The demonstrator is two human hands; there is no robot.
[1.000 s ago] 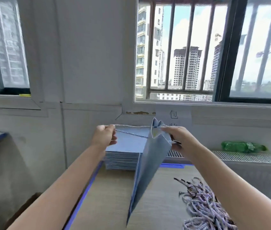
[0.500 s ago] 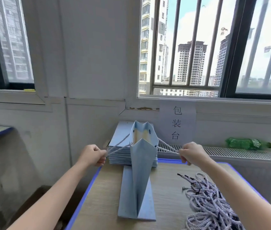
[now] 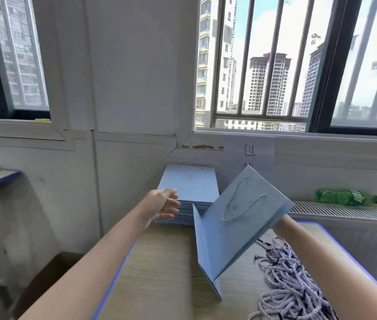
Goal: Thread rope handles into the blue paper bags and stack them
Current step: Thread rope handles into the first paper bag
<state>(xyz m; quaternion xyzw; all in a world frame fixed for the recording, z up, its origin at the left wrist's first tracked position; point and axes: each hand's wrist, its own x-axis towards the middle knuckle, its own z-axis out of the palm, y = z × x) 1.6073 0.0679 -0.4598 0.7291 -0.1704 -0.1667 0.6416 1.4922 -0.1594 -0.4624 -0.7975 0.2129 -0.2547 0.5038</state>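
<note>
A flat blue paper bag (image 3: 233,229) with a white rope handle (image 3: 238,204) threaded on its face is held tilted above the table. My right hand (image 3: 281,224) is mostly hidden behind the bag's upper right edge, where it holds the bag. My left hand (image 3: 163,207) reaches out with straight fingers to the left side of a stack of flat blue bags (image 3: 188,195) at the table's far edge. A pile of loose white and dark ropes (image 3: 291,282) lies on the right of the table.
The wooden table (image 3: 159,273) has a blue rim. A radiator (image 3: 344,212) runs along the wall at right with a green bottle (image 3: 344,197) on it. A paper sign (image 3: 248,151) hangs under the barred window. A brown box (image 3: 44,280) sits on the floor at left.
Both hands let go of the rope handles. The bag was folded flat and swung to the right in my right hand. My left hand moved forward to the stack.
</note>
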